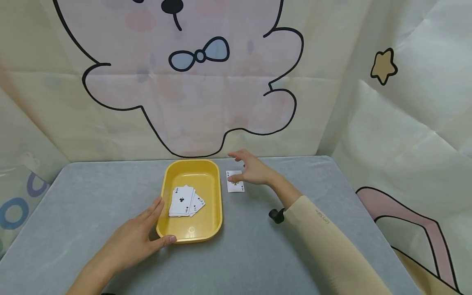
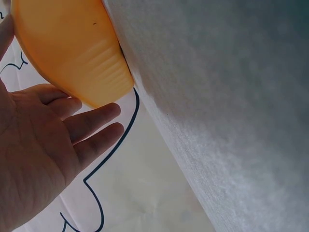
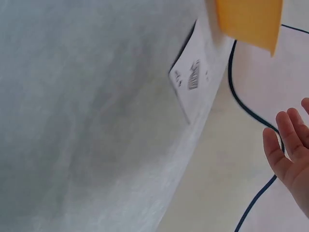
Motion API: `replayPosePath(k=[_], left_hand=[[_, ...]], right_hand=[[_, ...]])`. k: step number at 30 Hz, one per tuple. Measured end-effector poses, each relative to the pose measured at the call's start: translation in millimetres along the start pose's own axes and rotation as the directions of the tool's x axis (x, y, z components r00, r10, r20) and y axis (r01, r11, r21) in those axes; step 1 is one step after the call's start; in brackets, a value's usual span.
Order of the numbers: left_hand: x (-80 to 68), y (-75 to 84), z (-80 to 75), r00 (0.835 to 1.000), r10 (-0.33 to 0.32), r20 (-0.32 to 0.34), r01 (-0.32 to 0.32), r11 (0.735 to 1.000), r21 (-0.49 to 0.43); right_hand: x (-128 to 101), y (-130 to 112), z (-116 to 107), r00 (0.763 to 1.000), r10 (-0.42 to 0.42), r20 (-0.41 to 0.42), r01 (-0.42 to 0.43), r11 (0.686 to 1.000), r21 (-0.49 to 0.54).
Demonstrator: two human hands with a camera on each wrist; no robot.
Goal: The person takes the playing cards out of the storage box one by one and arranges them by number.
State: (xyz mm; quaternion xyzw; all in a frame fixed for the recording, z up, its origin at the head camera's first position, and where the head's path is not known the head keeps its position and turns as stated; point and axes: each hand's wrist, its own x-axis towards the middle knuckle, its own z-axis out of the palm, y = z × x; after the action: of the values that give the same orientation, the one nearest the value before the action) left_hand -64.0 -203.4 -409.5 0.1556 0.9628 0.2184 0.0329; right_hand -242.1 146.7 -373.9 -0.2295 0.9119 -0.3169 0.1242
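A yellow tray (image 1: 191, 230) stands on the table, holding a small fanned pile of playing cards (image 1: 181, 200) with an ace of clubs on top. My left hand (image 1: 138, 235) rests against the tray's left side, fingers extended along the wall and thumb at the near left corner. In the left wrist view the fingers (image 2: 94, 123) look spread and straight beside the tray wall. Right of the tray a single ace card (image 1: 233, 188) lies face up. Over it hovers my right hand (image 1: 256, 170), fingers apart and nothing held; the right wrist view shows it above the tabletop.
Grey cloth covers the table (image 1: 243, 254). A cartoon-printed curtain (image 1: 239, 102) hangs along its back edge, with more printed cloth at both sides. A small black device (image 1: 276, 216) sits at the right wrist.
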Motion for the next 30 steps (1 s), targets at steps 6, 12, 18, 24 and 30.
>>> replayPosePath(k=[6,12,18,24,30], left_hand=[[-0.1,0.1,-0.3,1.0,0.0,-0.002,0.0,1.0,0.004],[0.0,0.5,-0.3,1.0,0.006,-0.008,-0.006,1.0,0.01],[0.0,0.4,-0.1,1.0,-0.002,0.003,0.002,1.0,0.006],[0.1,0.0,0.2,1.0,-0.003,0.008,0.003,1.0,0.01],[0.1,-0.8,0.7,1.0,0.005,0.003,-0.005,1.0,0.015]], right_hand=[[-2.0,-11.9,2.0,0.999,-0.045,-0.003,0.045,0.999,0.024],[-2.3,-24.8,8.0,0.998,-0.06,-0.005,0.06,0.998,0.012],[-0.4,-40.5,19.1,0.996,-0.086,-0.006,0.086,0.996,-0.001],[2.2,-51.8,30.5,0.994,-0.11,0.01,0.11,0.994,0.014],[5.7,-61.2,40.6,0.992,-0.127,0.019,0.126,0.992,0.023]])
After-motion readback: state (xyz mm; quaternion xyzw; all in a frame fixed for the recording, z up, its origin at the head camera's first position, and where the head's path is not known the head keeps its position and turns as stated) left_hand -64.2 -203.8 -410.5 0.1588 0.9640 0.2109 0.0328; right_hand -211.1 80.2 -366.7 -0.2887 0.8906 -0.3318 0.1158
